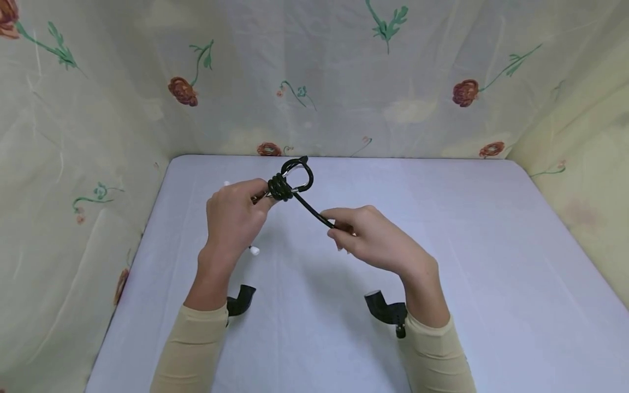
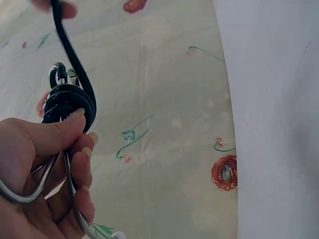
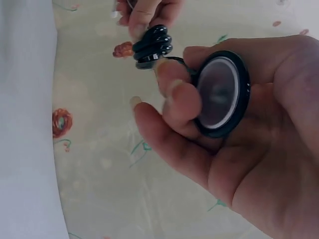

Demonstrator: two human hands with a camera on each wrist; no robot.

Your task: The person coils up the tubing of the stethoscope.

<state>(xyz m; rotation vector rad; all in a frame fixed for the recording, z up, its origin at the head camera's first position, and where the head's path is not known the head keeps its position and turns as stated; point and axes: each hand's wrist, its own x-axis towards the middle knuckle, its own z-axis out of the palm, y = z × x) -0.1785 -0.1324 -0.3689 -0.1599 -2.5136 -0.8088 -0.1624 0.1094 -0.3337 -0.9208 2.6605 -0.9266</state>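
A stethoscope with black tubing (image 1: 280, 188) is held above the table between both hands, its tubing wound in several turns with a loop beyond them. My left hand (image 1: 236, 214) grips it at the coil; in the left wrist view the thumb presses the turns, and the metal ear tubes (image 2: 75, 201) run down through the fingers. My right hand (image 1: 380, 240) pinches the straight length of tubing to the right of the coil. In the right wrist view the round chest piece (image 3: 219, 94) lies against the right palm. A white ear tip (image 1: 254, 250) shows below the left hand.
The table (image 1: 491, 262) has a white cover. Behind and at both sides hangs a flower-patterned curtain (image 1: 344, 65). Black curved pieces (image 1: 242, 300) stick out beside both wrists.
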